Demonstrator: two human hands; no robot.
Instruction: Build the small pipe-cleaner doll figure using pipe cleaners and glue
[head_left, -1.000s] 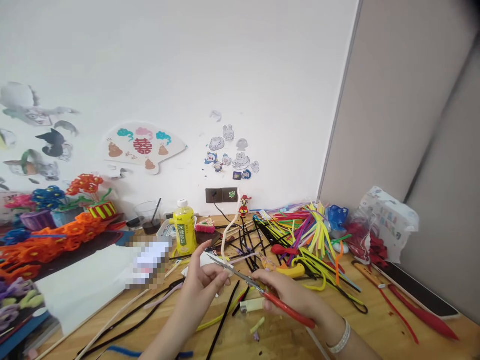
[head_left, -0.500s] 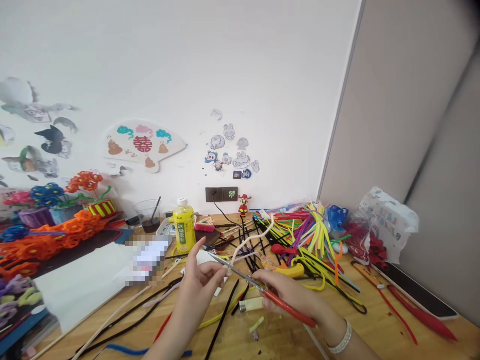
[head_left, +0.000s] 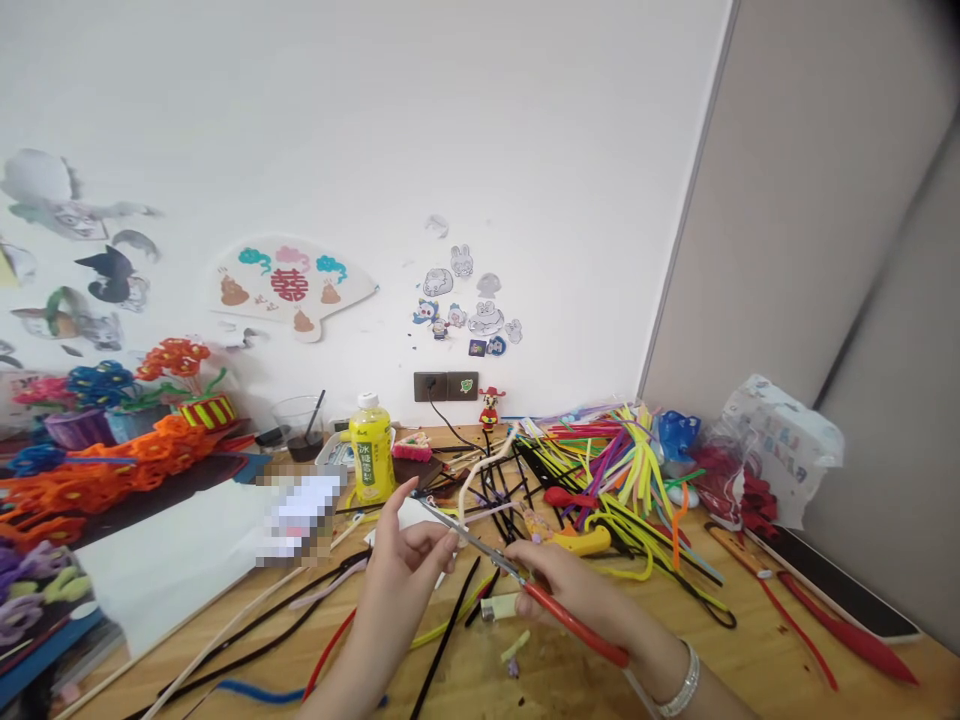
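My left hand (head_left: 405,565) is closed, thumb and fingertips pinching a cream pipe cleaner (head_left: 480,463) that rises and bends to the right. In my right hand (head_left: 566,590) is a pair of scissors (head_left: 574,625) with red handles. Their metal blades point up and left, crossing the pipe cleaner just by my left fingertips. Whether the blades touch it I cannot tell. Below the scissors, a pale lighter-like piece (head_left: 498,607) and small fuzzy scraps (head_left: 514,648) lie on the wooden table (head_left: 600,690).
A yellow bottle (head_left: 372,450) stands behind my left hand. Bundles of coloured pipe cleaners (head_left: 634,450) spread at the back right, near a yellow-handled tool (head_left: 581,542). White paper (head_left: 172,565) and orange fuzzy flowers (head_left: 150,458) occupy the left. A dark tablet-like slab (head_left: 832,585) lies far right.
The upper end of the cream pipe cleaner has swung left. Both hands and the scissors stay nearly in place, while the whole view has shifted slightly.
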